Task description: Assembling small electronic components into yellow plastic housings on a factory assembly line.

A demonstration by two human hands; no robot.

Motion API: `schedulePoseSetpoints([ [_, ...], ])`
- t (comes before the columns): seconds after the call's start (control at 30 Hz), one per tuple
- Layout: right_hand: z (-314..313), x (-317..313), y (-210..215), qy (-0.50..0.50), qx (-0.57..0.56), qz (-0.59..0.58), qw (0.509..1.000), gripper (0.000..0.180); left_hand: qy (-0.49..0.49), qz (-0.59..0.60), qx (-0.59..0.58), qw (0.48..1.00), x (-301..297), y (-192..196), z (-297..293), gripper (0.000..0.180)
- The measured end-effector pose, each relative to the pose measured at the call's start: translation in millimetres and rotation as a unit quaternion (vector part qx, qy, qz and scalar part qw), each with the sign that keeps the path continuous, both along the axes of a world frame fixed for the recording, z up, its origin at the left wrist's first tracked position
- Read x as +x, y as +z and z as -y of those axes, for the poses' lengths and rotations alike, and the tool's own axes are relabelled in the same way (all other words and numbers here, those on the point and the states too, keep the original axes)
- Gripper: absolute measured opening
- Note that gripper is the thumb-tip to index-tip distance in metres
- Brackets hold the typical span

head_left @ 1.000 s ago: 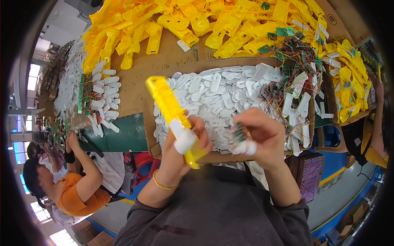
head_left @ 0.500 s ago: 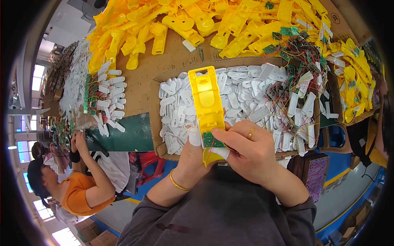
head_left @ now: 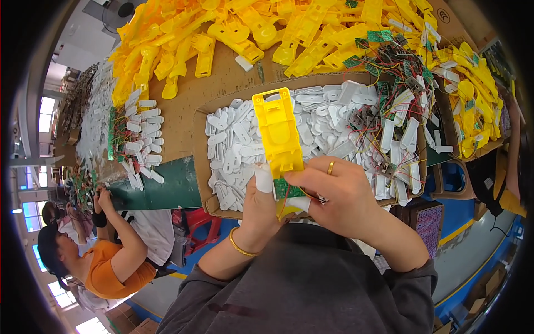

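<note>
We see a yellow plastic housing (head_left: 277, 133), long and open-faced, held upright over the near edge of a cardboard tray (head_left: 204, 192), its far end pointing away from us. A small green circuit board (head_left: 287, 188) sits at the housing's near end. Our left hand (head_left: 260, 207) wraps the near end from below, fingers closed around it, a white covering on the thumb. Our right hand (head_left: 336, 195) comes in from the right, its fingers pinched shut on the circuit board and pressing it against the housing; a ring shows on one finger. The tray beneath is filled with white plastic parts (head_left: 236, 147), and toward its right lie wired boards (head_left: 389, 111) tangled with red and yellow leads. Farther off, a heap of yellow housings (head_left: 222, 33) covers the far side of the cardboard-covered table (head_left: 178, 106), with more on the far right. At the left, another person in an orange top (head_left: 111, 273) sits working, hands near a green mat (head_left: 161, 186) and a scatter of white parts beside it.
</note>
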State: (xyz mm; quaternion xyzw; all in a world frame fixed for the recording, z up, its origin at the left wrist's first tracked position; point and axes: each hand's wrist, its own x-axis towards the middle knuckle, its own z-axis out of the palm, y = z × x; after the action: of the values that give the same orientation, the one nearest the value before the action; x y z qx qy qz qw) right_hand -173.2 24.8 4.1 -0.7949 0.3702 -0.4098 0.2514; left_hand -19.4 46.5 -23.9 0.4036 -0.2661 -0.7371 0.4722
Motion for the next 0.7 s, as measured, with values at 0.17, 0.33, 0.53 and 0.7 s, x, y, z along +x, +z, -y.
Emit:
schedulePoseSetpoints([
  [0.17,-8,-6,-1,-0.059,-0.002,0.027,0.998,0.033,-0.026,-0.042,-0.029,0.998,-5,10,5,0.05],
  [0.33,-14,-3,-4,-0.092,-0.011,0.039,0.995,0.033,-0.026,-0.027,-0.031,0.999,-9,15,2,0.051],
  [0.53,-19,-4,7,-0.123,-0.069,-0.002,0.99,0.033,-0.056,-0.071,-0.102,0.991,-6,14,4,0.049],
  [0.7,-24,-7,13,-0.132,-0.023,0.045,0.99,0.032,-0.033,-0.061,-0.03,0.997,-2,16,6,0.044],
])
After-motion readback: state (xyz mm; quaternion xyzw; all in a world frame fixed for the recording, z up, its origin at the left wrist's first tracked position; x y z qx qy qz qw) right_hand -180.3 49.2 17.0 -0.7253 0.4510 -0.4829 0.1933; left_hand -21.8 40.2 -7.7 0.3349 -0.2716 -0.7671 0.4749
